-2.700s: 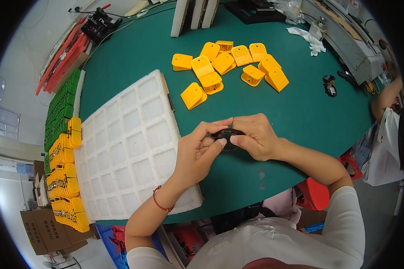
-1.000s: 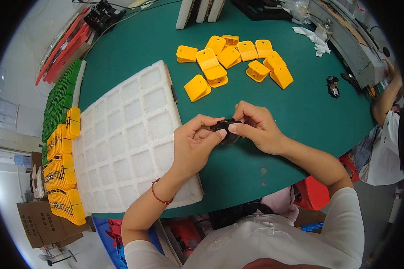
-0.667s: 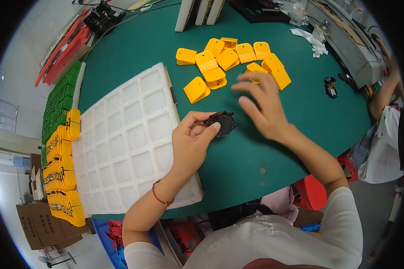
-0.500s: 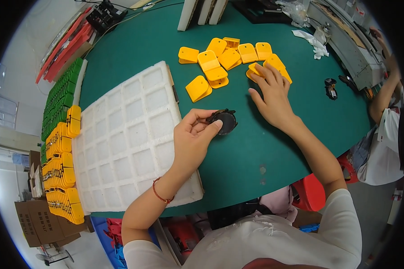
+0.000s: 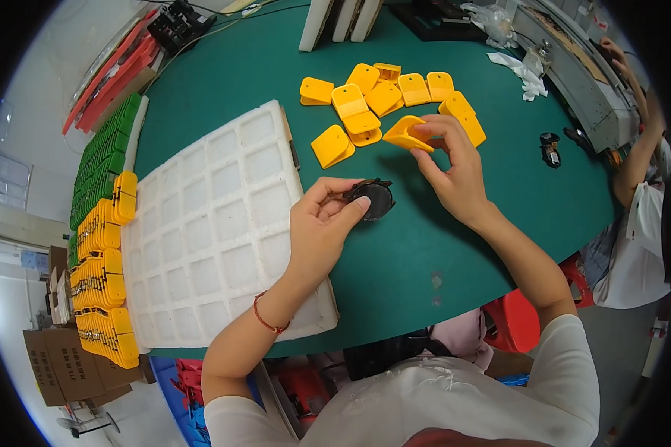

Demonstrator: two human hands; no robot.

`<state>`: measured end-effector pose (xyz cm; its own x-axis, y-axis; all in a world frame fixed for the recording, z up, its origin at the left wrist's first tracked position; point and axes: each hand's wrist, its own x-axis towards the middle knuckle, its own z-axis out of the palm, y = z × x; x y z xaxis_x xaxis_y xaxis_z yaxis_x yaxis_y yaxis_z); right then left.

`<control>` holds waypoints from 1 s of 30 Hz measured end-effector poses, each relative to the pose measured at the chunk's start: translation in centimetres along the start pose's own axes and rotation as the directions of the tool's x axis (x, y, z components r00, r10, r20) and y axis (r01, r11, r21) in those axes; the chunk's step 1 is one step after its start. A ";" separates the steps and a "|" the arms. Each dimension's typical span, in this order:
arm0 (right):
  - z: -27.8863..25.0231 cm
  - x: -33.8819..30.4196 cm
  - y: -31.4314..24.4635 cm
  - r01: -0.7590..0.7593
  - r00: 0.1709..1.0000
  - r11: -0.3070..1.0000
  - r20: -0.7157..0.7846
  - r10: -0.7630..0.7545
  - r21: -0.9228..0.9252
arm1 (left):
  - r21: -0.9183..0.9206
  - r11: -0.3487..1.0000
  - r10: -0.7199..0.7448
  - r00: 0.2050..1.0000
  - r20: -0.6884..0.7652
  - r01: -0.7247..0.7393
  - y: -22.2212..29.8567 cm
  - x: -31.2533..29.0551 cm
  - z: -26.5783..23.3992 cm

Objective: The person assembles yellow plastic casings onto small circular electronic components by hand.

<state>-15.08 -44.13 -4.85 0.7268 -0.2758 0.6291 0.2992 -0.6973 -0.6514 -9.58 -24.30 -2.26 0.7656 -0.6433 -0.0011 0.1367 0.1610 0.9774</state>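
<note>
Between the thumb and fingers of my left hand (image 5: 322, 212) is a round black watch case (image 5: 373, 200), its flat disc face turned up. It is held over the green table, just right of the white foam tray (image 5: 224, 223). My right hand (image 5: 455, 175) pinches a yellow plastic clip (image 5: 406, 134) by its right side, raised off the table and tilted. Several more yellow clips (image 5: 350, 103) lie loosely grouped beyond my hands, some leaning on each other. The fingertips behind the held clip are partly hidden.
Rows of yellow clips (image 5: 101, 279) and green clips (image 5: 104, 164) stand along the left edge. A small black watch-like part (image 5: 550, 149) lies at the right, near a crumpled white tissue (image 5: 525, 74). Upright white panels (image 5: 343, 21) stand at the back. Another person's arm (image 5: 634, 149) shows far right.
My right hand has taken hold of a yellow clip and lifted it from the group, drawing it left toward the watch case. My left hand has stayed nearly still.
</note>
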 end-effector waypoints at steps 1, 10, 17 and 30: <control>0.1 0.0 0.1 -0.006 0.999 0.998 -0.032 0.009 0.068 | 0.002 1.000 -0.001 1.000 -0.001 0.001 0.0 0.0 0.0; 0.0 0.2 -0.4 -0.076 0.995 0.986 -0.048 0.084 0.148 | -0.038 0.999 -0.002 0.999 -0.048 0.001 -0.2 0.1 -0.3; -0.4 0.3 -0.9 -0.035 0.999 0.999 -0.038 0.034 -0.016 | -0.036 0.999 0.017 0.999 -0.043 -0.019 -0.1 0.0 -0.3; -0.4 0.2 -1.0 -0.029 1.000 0.999 -0.012 0.029 -0.019 | -0.045 0.999 -0.017 0.999 -0.049 0.014 0.1 0.0 -0.4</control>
<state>-15.48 -43.78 -3.86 0.7279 -0.3033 0.6150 0.2660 -0.7017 -0.6609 -9.30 -23.95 -2.30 0.7933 -0.6081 -0.0278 0.1760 0.1855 0.9668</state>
